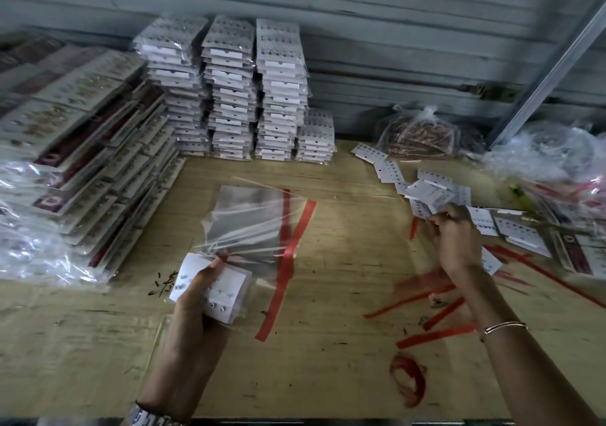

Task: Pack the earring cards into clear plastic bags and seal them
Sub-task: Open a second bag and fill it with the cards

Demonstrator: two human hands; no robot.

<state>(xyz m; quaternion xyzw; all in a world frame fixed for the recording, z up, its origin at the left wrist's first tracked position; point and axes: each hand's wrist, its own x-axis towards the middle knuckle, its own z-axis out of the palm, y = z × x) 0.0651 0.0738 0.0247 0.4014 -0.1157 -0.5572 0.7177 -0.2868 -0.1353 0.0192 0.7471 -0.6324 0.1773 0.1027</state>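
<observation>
Nearest us, a wristwatch [147,417] sits on the L wrist. L hand [196,294] grips a stack of earring cards [229,297], fingers curled under, thumb on top. We see the thumb pin the near end of the clear plastic bags [242,225] to that stack; the bags fan out toward far, w/ red seal strips [290,248] along their right edge. R hand [455,238], w/ bracelet [505,325], has fingers curled on the near edge of the loose earring cards [436,192] at right; view blurred. Peeled red strips [436,333] lie on the cardboard surface [328,376] near right. Bagged card stacks [255,97] stand far centre.
</observation>
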